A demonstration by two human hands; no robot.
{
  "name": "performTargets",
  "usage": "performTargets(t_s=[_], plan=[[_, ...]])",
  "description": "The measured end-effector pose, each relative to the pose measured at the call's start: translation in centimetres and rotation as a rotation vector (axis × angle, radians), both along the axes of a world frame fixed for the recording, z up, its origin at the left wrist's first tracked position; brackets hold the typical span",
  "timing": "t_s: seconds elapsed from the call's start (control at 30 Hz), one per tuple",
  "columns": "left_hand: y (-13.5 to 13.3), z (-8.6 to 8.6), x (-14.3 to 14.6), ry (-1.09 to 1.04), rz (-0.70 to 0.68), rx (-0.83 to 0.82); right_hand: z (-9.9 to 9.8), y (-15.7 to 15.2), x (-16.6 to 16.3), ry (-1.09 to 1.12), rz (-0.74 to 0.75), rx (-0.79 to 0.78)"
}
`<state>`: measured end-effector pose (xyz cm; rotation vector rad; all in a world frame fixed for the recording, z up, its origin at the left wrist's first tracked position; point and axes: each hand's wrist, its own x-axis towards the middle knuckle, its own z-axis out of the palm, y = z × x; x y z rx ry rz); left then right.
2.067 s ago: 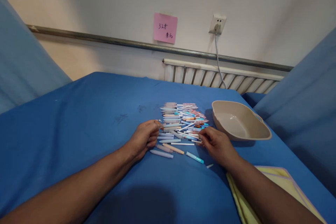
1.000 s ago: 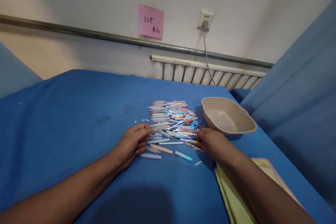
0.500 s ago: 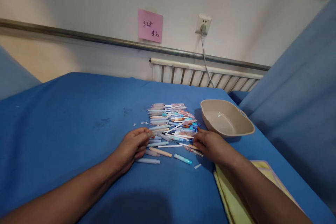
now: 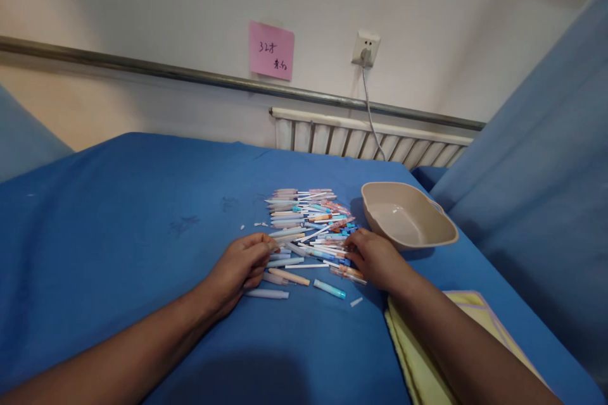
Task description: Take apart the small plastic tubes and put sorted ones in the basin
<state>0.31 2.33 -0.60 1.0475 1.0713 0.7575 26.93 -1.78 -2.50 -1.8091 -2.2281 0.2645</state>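
A heap of pen parts lies mid-table: pale barrels, thin white sticks [image 4: 307, 266] and coloured pieces in blue, orange and clear. At the heap's left edge, my left hand [image 4: 247, 261] is closed, thumb and finger pinched by the barrel ends; what it pinches is too small to make out. My right hand [image 4: 377, 258] curls over the right side of the heap, fingertips among the coloured pieces, their grip partly hidden. In front lie a peach barrel [image 4: 289, 276], a turquoise piece [image 4: 329, 289] and a pale lilac barrel [image 4: 268, 294].
A beige basin [image 4: 403, 215] stands behind my right hand. Under my right forearm is a folded yellow cloth [image 4: 403, 345]. Small white bits [image 4: 261, 224] lie left of the heap on the blue sheet [image 4: 118, 234]. A radiator [image 4: 351, 138] and a wall socket [image 4: 366, 49] are beyond.
My right hand has shifted slightly left, its fingers further over the coloured pieces. My left hand stays pinched in nearly the same place.
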Motion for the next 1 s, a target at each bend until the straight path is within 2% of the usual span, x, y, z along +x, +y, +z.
performTargets(t_s=[0.23, 0.33, 0.4, 0.47, 0.6, 0.7, 0.8, 0.87, 0.93, 1.0], plan=[[-0.2, 0.1, 0.1, 0.000, 0.013, -0.003, -0.3, 0.0, 0.1, 0.036, 0.023, 0.013], [-0.2, 0.2, 0.1, 0.004, 0.010, 0.005, -0.4, 0.2, 0.1, 0.134, 0.025, 0.058], [-0.2, 0.1, 0.1, 0.007, 0.006, 0.004, -0.4, 0.3, -0.1, 0.312, -0.010, 0.070], [-0.3, 0.0, 0.1, 0.007, -0.004, -0.002, -0.3, 0.2, -0.4, 0.619, -0.039, -0.006], [-0.9, 0.0, 0.5, 0.003, -0.051, -0.001, 0.1, -0.4, -1.4, 1.276, -0.021, -0.356], [-1.6, 0.1, 1.0, 0.010, -0.094, -0.005, 0.2, -1.1, -2.4, 1.460, 0.017, -0.517], [-2.1, 0.2, 1.4, 0.018, -0.119, -0.012, 0.2, -1.5, -3.2, 1.469, 0.069, -0.582], [-2.2, 0.3, 1.4, 0.022, -0.118, -0.011, 0.0, -1.6, -3.3, 1.404, 0.078, -0.568], [-2.2, 0.4, 1.4, 0.029, -0.114, -0.008, -0.2, -1.5, -3.1, 1.238, 0.076, -0.446], [-2.2, 0.4, 1.4, 0.038, -0.110, -0.002, -0.3, -1.5, -2.6, 0.926, 0.092, -0.244]])
